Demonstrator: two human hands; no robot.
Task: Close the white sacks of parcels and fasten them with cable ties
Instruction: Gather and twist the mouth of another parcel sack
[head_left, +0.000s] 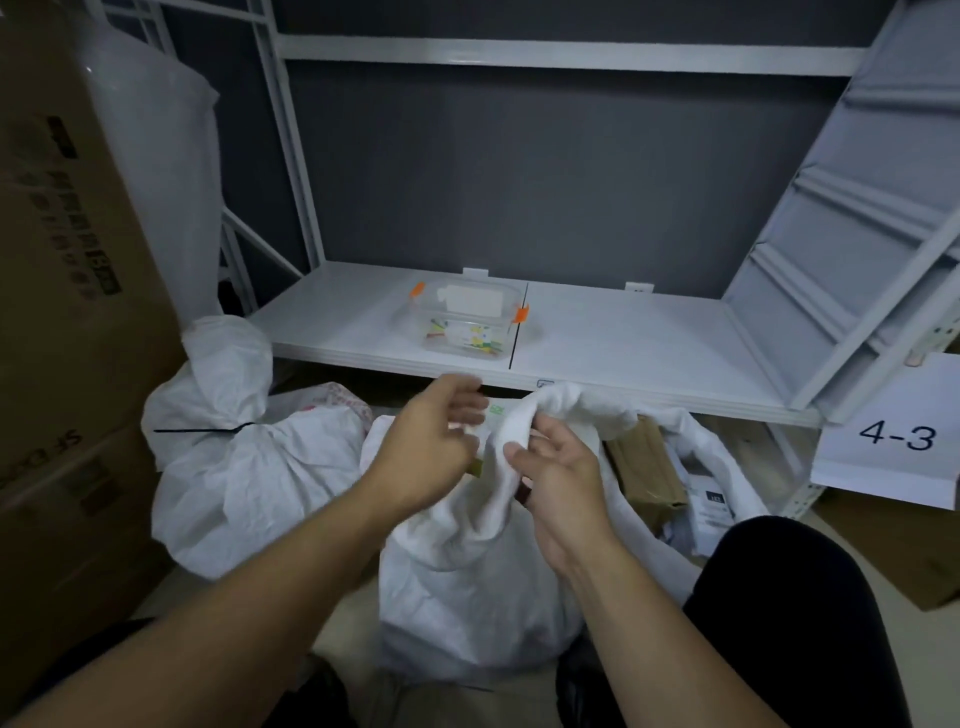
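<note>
With only my right hand (556, 480) pinching the sack (467, 597) top, and my left hand (434, 441) too blurry to tell, it may slip open.

Both forearms reach forward, hands near each other. The left hand (431, 436) curls its fingers inward, blurred; the right hand (558, 467) pinches the sack rim (524, 415) between thumb and fingers.

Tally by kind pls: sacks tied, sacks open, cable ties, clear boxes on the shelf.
tied white sack: 1
open white sack: 1
black cable tie: 1
clear box: 1
Total: 4
The printed bag behind them is too hidden to class, so it is not counted.
</note>
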